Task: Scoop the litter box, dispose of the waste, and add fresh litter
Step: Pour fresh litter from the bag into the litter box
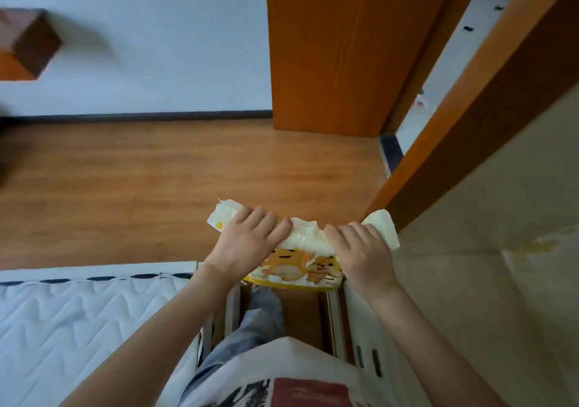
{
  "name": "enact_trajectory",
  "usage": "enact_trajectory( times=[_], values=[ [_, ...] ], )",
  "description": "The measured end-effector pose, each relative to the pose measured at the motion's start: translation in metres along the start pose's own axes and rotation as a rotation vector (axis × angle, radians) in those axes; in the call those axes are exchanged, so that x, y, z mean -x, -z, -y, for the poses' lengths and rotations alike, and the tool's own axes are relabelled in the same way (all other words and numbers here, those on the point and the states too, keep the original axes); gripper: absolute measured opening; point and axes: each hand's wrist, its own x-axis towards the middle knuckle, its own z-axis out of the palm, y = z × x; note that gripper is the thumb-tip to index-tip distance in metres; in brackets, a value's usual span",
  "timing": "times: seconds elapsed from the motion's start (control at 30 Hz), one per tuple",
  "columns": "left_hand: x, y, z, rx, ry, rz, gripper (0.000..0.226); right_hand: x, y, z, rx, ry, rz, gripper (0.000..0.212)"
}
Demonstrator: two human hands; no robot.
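Just below the middle of the frame, both hands hold a white and yellow litter bag [297,265] printed with orange cartoon cats, carried above the wooden floor [156,187]. The left hand [250,237] and the right hand [360,250] each curl their fingers over the crumpled top edge, which points toward the top of the frame. That gripped edge, the bag's long axis, runs left to right.
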Motion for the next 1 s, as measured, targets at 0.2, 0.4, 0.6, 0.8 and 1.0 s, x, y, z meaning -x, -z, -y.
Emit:
enact_trajectory(
  times=[0.2,0.4,0.6,0.8,1.0],
  values=[
    [0.011,-0.017,0.083,-0.095,0.180,0.046,0.029,-0.099,-0.066,0.008,-0.117,0.136,-0.040,0.015],
    [0.005,-0.042,0.171,-0.147,0.265,0.052,0.022,-0.195,-0.129,0.010,-0.135,0.237,-0.082,0.017],
    [-0.015,-0.066,0.248,-0.170,0.359,0.041,0.015,-0.283,-0.178,0.006,-0.151,0.275,-0.108,0.017],
    [-0.040,-0.099,0.310,-0.193,0.475,0.072,0.017,-0.364,-0.235,-0.014,-0.202,0.366,-0.052,0.006],
    [-0.054,-0.130,0.358,-0.238,0.634,0.144,0.022,-0.448,-0.302,-0.027,-0.294,0.560,-0.043,0.003]
  ],
)
